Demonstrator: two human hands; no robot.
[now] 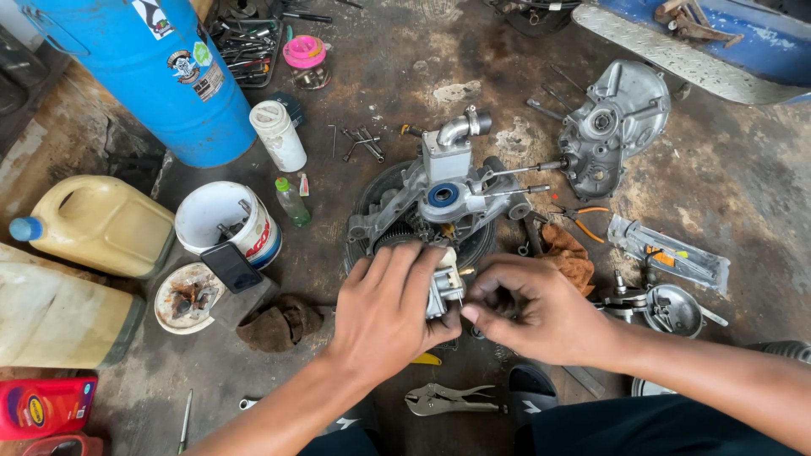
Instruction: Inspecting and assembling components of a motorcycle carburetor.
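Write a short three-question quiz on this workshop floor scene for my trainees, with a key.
1. True or false: the left hand holds a small metal carburettor-like part.
2. Which tool lies on the floor nearest the person's wrists? A) locking pliers B) hammer C) saw
3. Fill in: the big drum at top left is ____ in colour.

Key
1. True; the right hand works at it too.
2. A
3. Blue

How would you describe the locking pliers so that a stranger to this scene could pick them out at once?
Start at the two hands, left hand and right hand, working below the engine block. On the floor just beneath them lie the locking pliers. Unlike the orange-handled pliers by the rag, they are bare grey metal.
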